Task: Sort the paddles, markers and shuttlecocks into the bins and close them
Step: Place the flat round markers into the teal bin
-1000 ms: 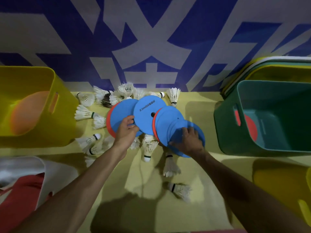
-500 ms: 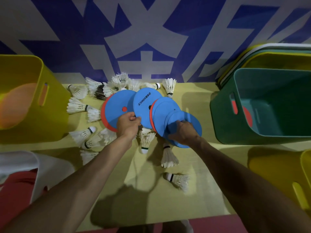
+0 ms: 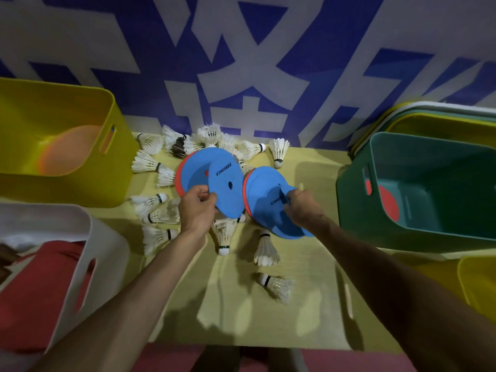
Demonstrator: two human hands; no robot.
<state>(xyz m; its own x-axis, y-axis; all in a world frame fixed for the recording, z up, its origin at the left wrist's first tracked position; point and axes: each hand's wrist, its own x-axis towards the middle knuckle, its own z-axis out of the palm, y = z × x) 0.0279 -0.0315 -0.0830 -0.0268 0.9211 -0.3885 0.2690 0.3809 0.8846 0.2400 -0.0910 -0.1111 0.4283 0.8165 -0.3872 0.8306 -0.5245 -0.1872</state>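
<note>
Several flat round markers, blue on top with red edges, lie fanned out at the middle of the yellow table [image 3: 308, 285]. My left hand [image 3: 197, 208] pinches the near edge of the left blue markers [image 3: 220, 178]. My right hand [image 3: 302, 208] grips the right stack of blue markers [image 3: 264, 189], lifted at its near side. White shuttlecocks [image 3: 224, 234] lie scattered around and partly under the markers, most along the back and left. A green bin [image 3: 357, 210] on the right holds a red marker [image 3: 389, 205]. The yellow bin [image 3: 112, 146] on the left holds an orange disc [image 3: 67, 151].
A white bin [image 3: 88, 253] with red contents stands at the near left. Another yellow bin [image 3: 477, 285] shows at the near right. Stacked lids [image 3: 418, 108] lean behind the green bin. A blue-and-white banner wall closes the back.
My left hand has taken hold of the left markers' near edge. My right hand has slid its stack nearer and lifted it. The view has tilted down a little.
</note>
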